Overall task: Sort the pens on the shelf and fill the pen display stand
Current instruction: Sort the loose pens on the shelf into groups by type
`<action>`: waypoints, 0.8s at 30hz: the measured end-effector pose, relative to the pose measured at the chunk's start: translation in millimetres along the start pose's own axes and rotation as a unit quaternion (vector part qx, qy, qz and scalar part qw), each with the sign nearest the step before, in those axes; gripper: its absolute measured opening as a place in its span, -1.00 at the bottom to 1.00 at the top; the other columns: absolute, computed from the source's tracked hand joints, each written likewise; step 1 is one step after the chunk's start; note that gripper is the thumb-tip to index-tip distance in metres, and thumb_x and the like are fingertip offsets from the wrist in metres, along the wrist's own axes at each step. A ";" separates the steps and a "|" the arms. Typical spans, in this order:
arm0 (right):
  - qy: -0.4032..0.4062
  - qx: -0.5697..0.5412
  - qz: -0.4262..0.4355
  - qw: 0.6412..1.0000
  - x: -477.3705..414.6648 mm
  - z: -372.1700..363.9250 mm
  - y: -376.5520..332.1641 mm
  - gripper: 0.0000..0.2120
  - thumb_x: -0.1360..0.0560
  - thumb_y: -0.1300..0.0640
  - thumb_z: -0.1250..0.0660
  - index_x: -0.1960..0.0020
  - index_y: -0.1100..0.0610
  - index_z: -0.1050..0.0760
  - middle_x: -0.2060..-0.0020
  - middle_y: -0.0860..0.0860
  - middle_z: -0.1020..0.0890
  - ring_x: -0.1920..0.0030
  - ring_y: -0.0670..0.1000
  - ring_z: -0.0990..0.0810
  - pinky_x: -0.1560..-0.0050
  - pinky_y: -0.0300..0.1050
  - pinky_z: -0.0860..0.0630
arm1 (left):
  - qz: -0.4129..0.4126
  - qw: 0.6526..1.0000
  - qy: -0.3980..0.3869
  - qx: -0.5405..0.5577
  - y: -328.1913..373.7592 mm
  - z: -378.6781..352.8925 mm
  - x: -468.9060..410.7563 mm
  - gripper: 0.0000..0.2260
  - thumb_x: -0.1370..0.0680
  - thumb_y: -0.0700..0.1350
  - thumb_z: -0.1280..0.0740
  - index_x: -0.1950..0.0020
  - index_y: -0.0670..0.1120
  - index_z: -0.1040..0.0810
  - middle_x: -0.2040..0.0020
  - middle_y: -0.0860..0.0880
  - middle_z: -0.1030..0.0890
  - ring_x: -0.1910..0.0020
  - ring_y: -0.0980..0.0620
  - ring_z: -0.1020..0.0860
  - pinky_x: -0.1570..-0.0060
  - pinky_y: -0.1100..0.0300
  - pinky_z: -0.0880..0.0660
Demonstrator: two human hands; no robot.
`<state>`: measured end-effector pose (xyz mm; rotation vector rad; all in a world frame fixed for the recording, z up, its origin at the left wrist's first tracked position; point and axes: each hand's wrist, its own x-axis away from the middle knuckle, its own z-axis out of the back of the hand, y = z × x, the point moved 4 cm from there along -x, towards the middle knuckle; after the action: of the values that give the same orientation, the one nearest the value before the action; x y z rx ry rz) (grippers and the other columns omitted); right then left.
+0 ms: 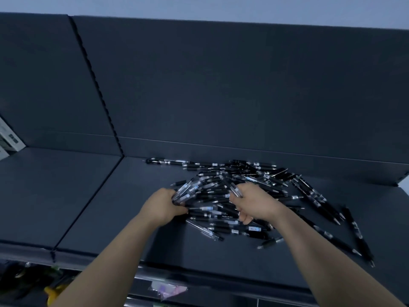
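White boxes [10,140] stand far left, a clear packet [167,289] low centre.

You have one heap of pens [261,180], several dozen at least, too tangled and blurred for an exact count. Both of your hands are in it: your left hand [162,206] grips a bundle of several, and your right hand [256,203] pinches one or two. Two shelf boards [55,191] meet at one seam. One white box [8,138] sits far left, and one clear packet [168,289] lies near.

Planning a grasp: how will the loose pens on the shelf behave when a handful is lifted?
The pens look stiff, smooth and round, so likely to roll on the flat shelf. Lying crossed, a lifted handful probably drags neighbours.
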<state>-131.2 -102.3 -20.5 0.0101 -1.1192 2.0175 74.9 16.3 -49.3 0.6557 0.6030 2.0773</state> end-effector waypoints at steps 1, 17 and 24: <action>0.005 -0.034 -0.010 0.999 -0.2 -3.3 -1.5 -0.81 -0.63 0.11 -0.15 0.10 0.18 -0.39 0.22 0.11 -0.53 0.44 -0.03 -0.61 0.38 -0.12 -0.60 | 0.004 1.000 -0.004 0.009 -1.4 0.8 -0.9 -0.79 -0.36 -0.06 -0.52 0.20 -0.15 -0.57 0.38 0.00 -0.52 0.39 0.04 -0.45 0.31 0.21 -0.36; 0.089 -0.130 -0.053 0.986 5.7 -59.6 -60.6 -0.83 -0.60 0.24 -0.17 0.17 0.20 -0.35 0.40 0.08 -0.44 0.52 -0.08 -0.45 0.44 -0.19 -0.48 | 0.011 0.971 -0.147 0.187 -45.0 60.4 -1.5 -0.82 -0.55 0.03 -0.34 0.13 -0.05 -0.47 0.36 -0.02 -0.49 0.51 0.11 -0.35 0.57 0.30 -0.24; 0.078 -0.263 -0.060 0.960 -13.8 -90.4 -105.4 -0.92 -0.50 0.45 -0.22 0.08 0.32 -0.43 0.29 0.16 -0.51 0.29 0.04 -0.56 0.22 -0.25 -0.61 | 0.024 0.910 -0.193 0.367 -72.1 94.1 1.5 -0.90 -0.60 -0.14 -0.28 -0.02 -0.18 -0.46 0.19 -0.12 -0.64 0.39 0.03 -0.50 0.45 0.27 -0.45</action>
<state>-21.4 -17.4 -5.9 -0.3399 -1.4782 1.5339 176.6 71.7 -23.9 1.4772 1.1471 1.6496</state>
